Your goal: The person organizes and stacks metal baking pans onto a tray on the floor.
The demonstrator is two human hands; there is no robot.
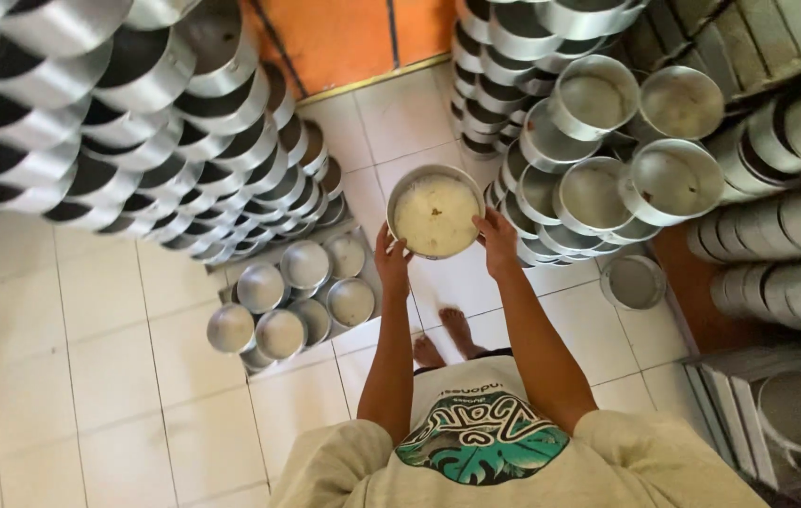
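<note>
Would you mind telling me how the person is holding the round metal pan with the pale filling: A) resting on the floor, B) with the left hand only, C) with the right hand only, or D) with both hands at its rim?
D: the left hand and right hand grip opposite sides of the round metal pan, held above the tiled floor.
</note>
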